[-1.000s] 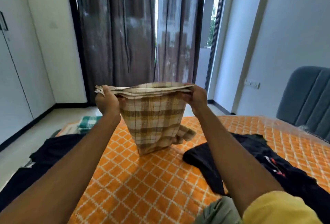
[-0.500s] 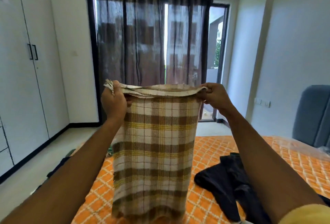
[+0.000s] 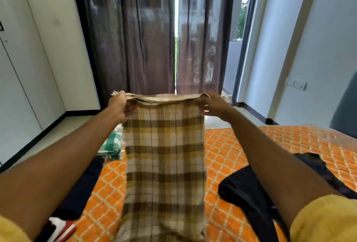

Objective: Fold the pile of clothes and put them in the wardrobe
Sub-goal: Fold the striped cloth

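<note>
white wardrobe doors stand at the far left, well apart from the left fingers. below and left of those fingers a dark garment lies along the bed's left edge. a white-and-red item lies at its near end, too blurred to name. just below the left fingers a folded green checked cloth rests on the bed.

the left hand has its fingers curled tight round the top left corner of a brown-and-yellow checked cloth, and a frayed white fringe pokes out past the knuckles. the cloth's top edge, several layers thick, runs taut from these fingers across to the right hand, whose thumb and fingers pinch the top right corner. from both sets of fingers the cloth hangs straight down over the orange quilted bedspread. its lower end is blurred at the bottom of the view, so whether it touches the bed cannot be told.

beyond the fingers hang dark brown sheer curtains, parted by a narrow bright gap. up and right of the right fingers is a wall switch plate. below and right of them a black garment lies crumpled on the bedspread, partly under the right forearm. a blue-grey headboard stands at the far right. a yellow sleeve covers the right upper arm.
</note>
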